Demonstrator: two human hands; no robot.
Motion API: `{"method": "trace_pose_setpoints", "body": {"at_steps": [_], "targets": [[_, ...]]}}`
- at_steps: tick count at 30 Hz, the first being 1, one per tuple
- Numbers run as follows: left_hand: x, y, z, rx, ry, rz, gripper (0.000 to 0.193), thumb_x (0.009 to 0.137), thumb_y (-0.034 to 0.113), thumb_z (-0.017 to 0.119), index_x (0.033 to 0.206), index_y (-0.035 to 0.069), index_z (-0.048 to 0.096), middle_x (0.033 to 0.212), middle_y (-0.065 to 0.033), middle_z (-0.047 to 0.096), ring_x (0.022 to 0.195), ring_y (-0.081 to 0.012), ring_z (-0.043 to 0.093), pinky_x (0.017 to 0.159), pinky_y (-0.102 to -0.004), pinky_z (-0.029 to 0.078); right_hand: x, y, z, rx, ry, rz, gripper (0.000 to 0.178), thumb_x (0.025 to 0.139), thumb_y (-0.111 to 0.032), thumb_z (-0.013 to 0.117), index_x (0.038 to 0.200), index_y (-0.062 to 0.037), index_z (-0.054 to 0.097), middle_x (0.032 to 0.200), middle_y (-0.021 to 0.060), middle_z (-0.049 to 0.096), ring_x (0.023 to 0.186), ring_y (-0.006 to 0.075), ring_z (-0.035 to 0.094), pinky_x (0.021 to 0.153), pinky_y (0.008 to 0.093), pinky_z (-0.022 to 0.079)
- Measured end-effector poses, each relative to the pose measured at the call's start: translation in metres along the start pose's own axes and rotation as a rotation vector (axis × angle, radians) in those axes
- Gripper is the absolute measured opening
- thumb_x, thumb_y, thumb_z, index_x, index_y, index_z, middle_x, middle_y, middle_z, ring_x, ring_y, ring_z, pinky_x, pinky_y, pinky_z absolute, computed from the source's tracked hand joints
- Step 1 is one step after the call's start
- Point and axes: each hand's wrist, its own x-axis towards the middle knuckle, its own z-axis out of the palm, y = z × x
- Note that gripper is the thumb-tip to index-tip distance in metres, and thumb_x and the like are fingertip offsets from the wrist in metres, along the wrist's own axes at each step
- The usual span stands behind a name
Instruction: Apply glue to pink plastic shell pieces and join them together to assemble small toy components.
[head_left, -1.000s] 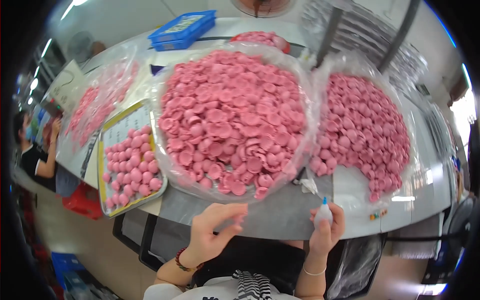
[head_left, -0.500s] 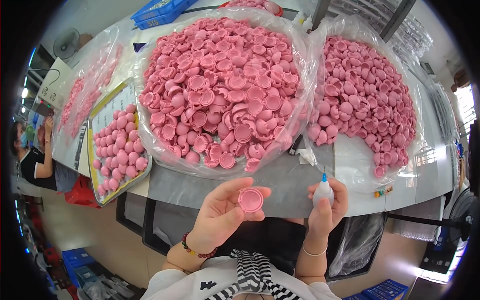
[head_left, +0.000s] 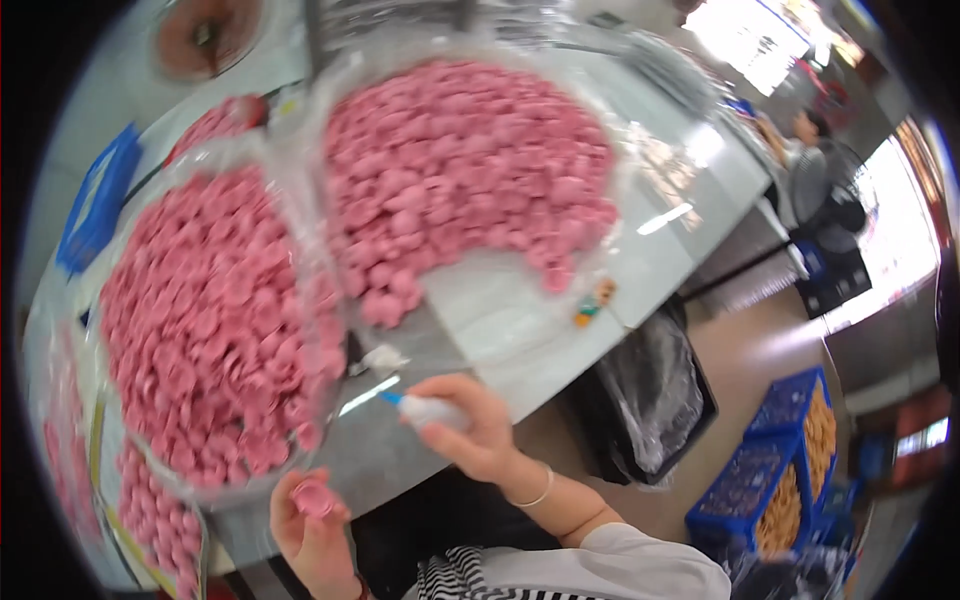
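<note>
Pinched between the fingers of my left hand (head_left: 308,545) is a pink plastic half-shell (head_left: 315,498), a round cup with a raised rim, its hollow side showing. My right hand (head_left: 480,440) is wrapped round a small white squeeze bottle (head_left: 434,412). The bottle lies tilted, its blue nozzle (head_left: 390,397) pointing left and clear of the shell. Beyond my left hand is a big heap of pink half-shells (head_left: 205,330) on clear plastic. A second heap of pink pieces (head_left: 470,165) lies farther to the right. Motion blurs the view somewhat.
Joined pink balls (head_left: 160,515) fill a tray at the lower left. A blue bin (head_left: 100,200) stands far left. Right of the table (head_left: 540,350) are a black crate (head_left: 650,400) with clear plastic and blue crates (head_left: 750,500). Another person (head_left: 800,140) sits far off.
The view has swung to the right, so the heaps and table appear shifted left and tilted. The bottle has gone from upright to leaning left. Both hands keep their hold.
</note>
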Motion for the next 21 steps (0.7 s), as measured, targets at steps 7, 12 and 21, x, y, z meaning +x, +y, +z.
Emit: {"method": "trace_pose_setpoints", "body": {"at_steps": [7,12,21], "targets": [[0.002,-0.004,0.008,-0.196,0.023,-0.209,0.042,0.083,0.013,0.056,0.119,0.003,0.039,0.098,-0.0108,0.052,0.066,-0.0111,0.048,0.053,-0.0189,0.042,-0.005,-0.001,0.003,0.175,0.091,-0.023,0.034,0.078,-0.001,0.058,0.108,0.0009,0.044,0.099,0.0112,0.058,0.093,0.0141,0.053,0.083,0.027,0.04],[0.005,-0.027,0.013,-0.242,-0.309,-0.389,0.016,0.086,0.018,0.053,0.082,0.004,0.047,0.064,-0.0043,0.046,0.051,-0.0081,0.037,0.045,-0.0203,0.027,-0.014,0.003,-0.008,0.045,0.148,0.004,0.033,0.077,-0.002,0.059,0.106,-0.0001,0.043,0.1,0.0149,0.059,0.092,0.0156,0.054,0.08,0.026,0.042],[-0.019,-0.007,-0.003,0.007,-0.35,-0.262,0.011,0.089,0.009,0.044,0.081,0.003,0.048,0.068,-0.0024,0.048,0.054,-0.0039,0.034,0.047,-0.017,0.025,-0.008,0.005,0.012,0.007,0.092,-0.043,0.034,0.077,-0.005,0.06,0.105,0.001,0.043,0.092,0.0141,0.06,0.078,0.0118,0.055,0.07,0.0228,0.044]]}}
